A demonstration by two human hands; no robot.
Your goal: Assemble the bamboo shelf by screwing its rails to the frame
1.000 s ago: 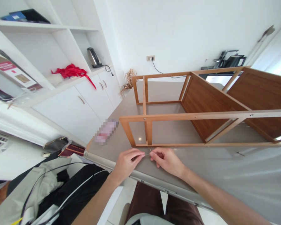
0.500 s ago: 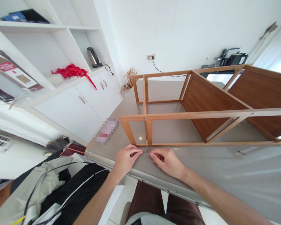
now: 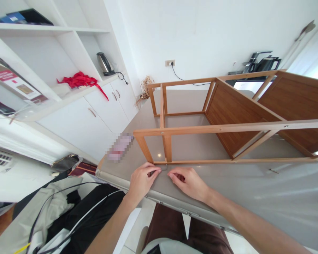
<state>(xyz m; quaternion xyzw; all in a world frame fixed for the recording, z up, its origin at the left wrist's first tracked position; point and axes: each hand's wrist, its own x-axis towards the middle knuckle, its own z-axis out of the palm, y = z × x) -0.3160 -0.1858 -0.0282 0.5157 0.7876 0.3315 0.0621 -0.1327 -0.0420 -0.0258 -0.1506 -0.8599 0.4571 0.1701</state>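
A wooden shelf frame [image 3: 190, 131] lies on its side on the grey table [image 3: 222, 180]. My left hand [image 3: 142, 179] pinches a thin, bent metal Allen key [image 3: 164, 169] between thumb and fingertips. The key's short end points up to the frame's near bottom rail; whether it sits in a bolt is too small to tell. Just right of the key is my right hand [image 3: 188, 180], its fingers curled and thumb pressed to the index finger. Anything inside that pinch is hidden.
A small metal piece, perhaps a bolt [image 3: 274, 171], lies on the table at right. A blurred pinkish packet [image 3: 120, 148] lies near the left edge. White cabinets [image 3: 95, 116] stand at left, with clothes and cables [image 3: 79, 208] heaped below. A black kettle [image 3: 267, 65] stands at the back right.
The view has shifted very slightly. Both hands stay in nearly the same place, the left still pinching the Allen key.
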